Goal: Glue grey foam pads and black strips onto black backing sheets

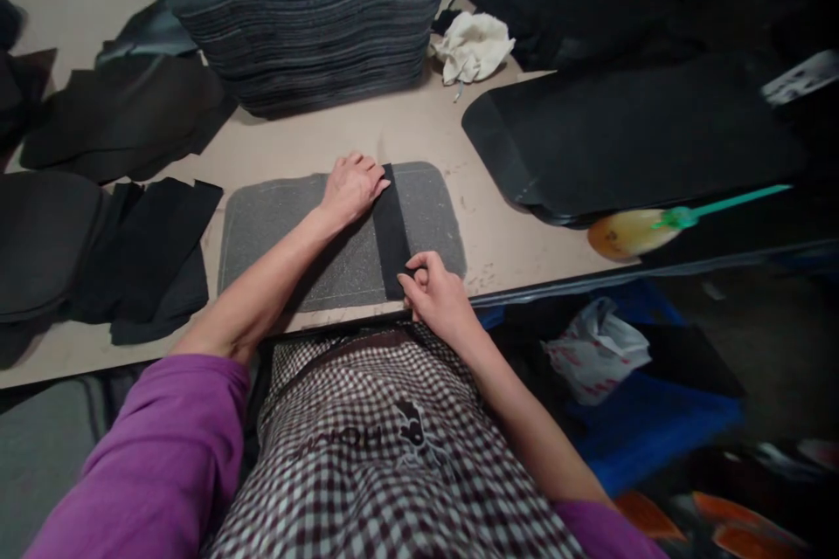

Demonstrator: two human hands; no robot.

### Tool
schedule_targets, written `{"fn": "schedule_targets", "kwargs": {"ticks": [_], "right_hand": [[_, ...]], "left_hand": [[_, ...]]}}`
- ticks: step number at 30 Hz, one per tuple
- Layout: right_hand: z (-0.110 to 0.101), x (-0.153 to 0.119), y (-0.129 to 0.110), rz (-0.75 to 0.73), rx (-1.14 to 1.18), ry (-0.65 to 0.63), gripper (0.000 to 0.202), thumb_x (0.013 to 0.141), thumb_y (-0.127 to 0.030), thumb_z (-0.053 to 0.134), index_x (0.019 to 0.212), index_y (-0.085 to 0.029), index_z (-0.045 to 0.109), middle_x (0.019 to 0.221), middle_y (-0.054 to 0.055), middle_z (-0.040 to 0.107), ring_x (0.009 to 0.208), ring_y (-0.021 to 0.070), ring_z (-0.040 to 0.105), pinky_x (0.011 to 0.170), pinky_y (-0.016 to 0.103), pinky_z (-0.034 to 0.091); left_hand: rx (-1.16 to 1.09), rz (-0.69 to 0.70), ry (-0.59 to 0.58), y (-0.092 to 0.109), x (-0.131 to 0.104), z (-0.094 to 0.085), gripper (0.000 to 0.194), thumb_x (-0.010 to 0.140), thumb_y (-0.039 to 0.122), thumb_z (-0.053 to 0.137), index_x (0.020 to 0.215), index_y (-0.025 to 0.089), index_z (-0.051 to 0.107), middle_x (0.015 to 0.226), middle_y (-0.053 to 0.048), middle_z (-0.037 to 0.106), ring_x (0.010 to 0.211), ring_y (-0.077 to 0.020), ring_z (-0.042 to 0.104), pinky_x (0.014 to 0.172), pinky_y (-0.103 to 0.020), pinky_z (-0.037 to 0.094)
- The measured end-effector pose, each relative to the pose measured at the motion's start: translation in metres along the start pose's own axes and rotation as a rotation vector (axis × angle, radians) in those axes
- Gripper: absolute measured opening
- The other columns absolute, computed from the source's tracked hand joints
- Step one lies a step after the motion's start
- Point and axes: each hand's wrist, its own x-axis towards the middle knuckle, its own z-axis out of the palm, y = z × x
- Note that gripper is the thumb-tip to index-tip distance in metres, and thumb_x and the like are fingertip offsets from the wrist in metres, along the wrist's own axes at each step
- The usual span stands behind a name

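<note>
Black strip [391,231]: lies across the grey panel [347,262], right of its middle, far edge to near edge.
Left grip [357,183]: my fingers bunch on the strip at the panel's far edge; can't tell whether they pinch or only press.
Right grip [433,293]: my thumb and forefinger are together on the strip's side, by the panel's near edge.
Strip weight: light, I judge; two fingertips ought to carry it.
Strip body: looks thin and limp, likely to skew or buckle if pushed; hardly fragile.
Panel face: speckled, felt-like; probably drags a little rather than slides.
Best hold: both strip ends, lightly taut, flat against the panel.
Counter [315,135]: runs under the panel, bearing everything flat.
</note>
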Motion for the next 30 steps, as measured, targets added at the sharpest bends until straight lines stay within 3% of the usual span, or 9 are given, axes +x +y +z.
{"fn": "schedule_targets", "kwargs": {"ticks": [8, 15, 18, 21, 25, 30], "right_hand": [[0.005, 0.001, 0.002, -0.049, -0.257, 0.049, 0.012, 0.100, -0.032, 0.053, 0.107, -0.023, 0.050, 0.064, -0.005, 0.055, 0.061, 0.0203, 0.063, 0.061, 0.029, 0.038], [0.011, -0.004, -0.005, -0.033, -0.620, 0.025, 0.014, 0.104, -0.032, 0.054, 0.112, -0.022, 0.059, 0.071, 0.000, 0.067, 0.069, 0.0236, 0.067, 0.060, 0.030, 0.030], [0.012, -0.009, -0.005, -0.071, -0.857, 0.068, 0.021, 0.107, -0.039, 0.051, 0.108, -0.027, 0.067, 0.074, 0.001, 0.069, 0.063, 0.0232, 0.064, 0.055, 0.031, 0.023], [0.011, -0.008, -0.003, -0.267, -0.980, 0.138, 0.027, 0.107, -0.035, 0.048, 0.105, -0.026, 0.073, 0.085, 0.005, 0.068, 0.074, 0.0250, 0.064, 0.057, 0.033, 0.032], [0.010, -0.005, -0.006, -0.464, -0.971, 0.172, 0.029, 0.100, -0.027, 0.047, 0.100, -0.021, 0.075, 0.088, 0.008, 0.060, 0.084, 0.0285, 0.060, 0.071, 0.040, 0.043], [0.011, -0.001, -0.017, -0.524, -0.820, 0.282, 0.026, 0.097, -0.028, 0.047, 0.101, -0.019, 0.071, 0.099, 0.011, 0.060, 0.090, 0.0302, 0.058, 0.079, 0.044, 0.044]], "left_hand": [[0.123, 0.005, 0.007, 0.005, -0.009, -0.001, 0.034, 0.106, 0.038, 0.051, 0.122, 0.014, 0.068, 0.116, -0.017, 0.072, 0.120, -0.0335, 0.054, 0.101, -0.047, 0.042], [0.143, -0.002, -0.012, 0.010, -0.013, -0.008, 0.033, 0.106, 0.035, 0.050, 0.116, 0.011, 0.071, 0.117, -0.020, 0.070, 0.122, -0.0326, 0.053, 0.100, -0.046, 0.041], [0.110, -0.007, -0.003, 0.009, -0.015, -0.010, 0.034, 0.105, 0.038, 0.051, 0.117, 0.015, 0.073, 0.133, -0.018, 0.065, 0.130, -0.0317, 0.049, 0.104, -0.046, 0.040], [0.027, -0.077, 0.022, -0.005, -0.024, -0.022, 0.033, 0.105, 0.042, 0.054, 0.124, 0.022, 0.073, 0.152, -0.013, 0.053, 0.140, -0.0311, 0.043, 0.107, -0.047, 0.040], [0.018, -0.103, -0.001, -0.044, -0.075, -0.069, 0.037, 0.103, 0.037, 0.058, 0.137, 0.024, 0.065, 0.138, -0.012, 0.062, 0.128, -0.0282, 0.051, 0.104, -0.045, 0.041], [0.250, -0.270, -0.173, -0.128, -0.192, -0.143, 0.039, 0.094, 0.032, 0.071, 0.132, 0.022, 0.069, 0.126, -0.013, 0.065, 0.119, -0.0303, 0.053, 0.100, -0.043, 0.038]]}}
